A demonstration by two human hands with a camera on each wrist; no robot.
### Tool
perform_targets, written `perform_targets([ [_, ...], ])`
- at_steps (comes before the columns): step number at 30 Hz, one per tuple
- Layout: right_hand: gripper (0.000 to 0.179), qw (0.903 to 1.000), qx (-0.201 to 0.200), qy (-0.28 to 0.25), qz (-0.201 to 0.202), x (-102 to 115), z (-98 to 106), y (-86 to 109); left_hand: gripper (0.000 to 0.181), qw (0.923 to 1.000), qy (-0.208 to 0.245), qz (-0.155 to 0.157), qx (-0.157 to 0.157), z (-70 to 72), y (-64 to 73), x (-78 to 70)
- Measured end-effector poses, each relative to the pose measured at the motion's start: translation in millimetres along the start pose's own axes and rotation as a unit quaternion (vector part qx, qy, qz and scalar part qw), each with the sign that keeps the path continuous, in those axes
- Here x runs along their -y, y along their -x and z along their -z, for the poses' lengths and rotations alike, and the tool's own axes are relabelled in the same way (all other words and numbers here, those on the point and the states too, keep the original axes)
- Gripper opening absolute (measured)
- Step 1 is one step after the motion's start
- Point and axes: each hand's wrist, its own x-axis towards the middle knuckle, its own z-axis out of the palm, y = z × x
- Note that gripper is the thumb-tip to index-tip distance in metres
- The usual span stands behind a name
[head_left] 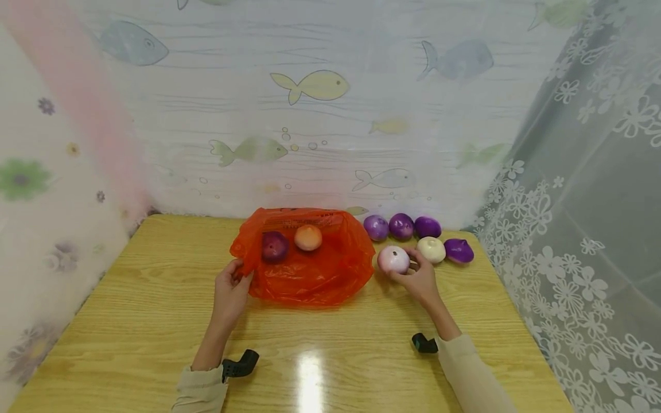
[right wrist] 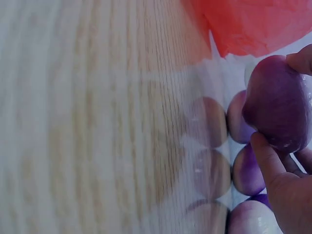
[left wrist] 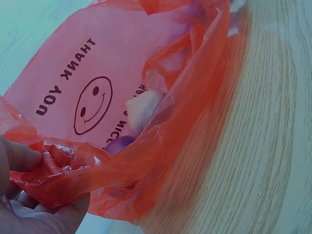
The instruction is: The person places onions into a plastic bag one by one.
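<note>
A red plastic bag [head_left: 310, 281] lies on the table with its mouth spread wide. Inside it are a dark purple onion [head_left: 275, 247] and a pale orange-looking onion [head_left: 308, 237]. My left hand [head_left: 230, 291] pinches the bag's left edge, the film bunched between thumb and fingers in the left wrist view. Just off the bag's right side, my right hand [head_left: 419, 279] grips a pinkish-white onion [head_left: 393, 260] between thumb and fingers. That onion [right wrist: 277, 105] looks darker purple in the right wrist view, where the thumb and fingertips press on opposite sides of it.
To the right of the bag sit several more onions: purple ones [head_left: 401, 226] along the back edge, a cream one [head_left: 431, 250] and another purple one [head_left: 459, 250] at the right. A fish-patterned curtain [head_left: 310, 143] hangs behind the wooden table [head_left: 129, 321].
</note>
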Motion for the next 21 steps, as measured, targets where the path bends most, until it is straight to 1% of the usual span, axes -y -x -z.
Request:
perform_targets([
  [2, 0.071, 1.0, 0.0, -0.008, 0.005, 2, -1, 3.9, 0.03, 1.0, 0.002, 0.0, 0.0, 0.4, 0.4, -0.3],
  [6, 0.069, 0.9998, 0.001, -0.008, 0.018, 7, -1, 12.6, 0.03, 1.0, 0.0, 0.001, 0.0, 0.9, 0.2, 0.2],
  [9, 0.068, 0.9996, 0.006, -0.002, 0.028, 13, -1, 20.3, 0.03, 1.0, 0.0, 0.001, 0.001, 1.1, -0.2, 1.5],
  [12, 0.068, 0.9991, 0.01, -0.008, 0.04, 22, 1, 28.8, 0.03, 1.0, 0.0, -0.001, 0.003, 1.1, -0.5, 2.5],
  [21, 0.072, 0.9952, 0.031, -0.05, 0.078, 49, 4, 56.6, 0.031, 1.0, 0.001, 0.005, 0.008, 1.1, 0.2, 0.1],
])
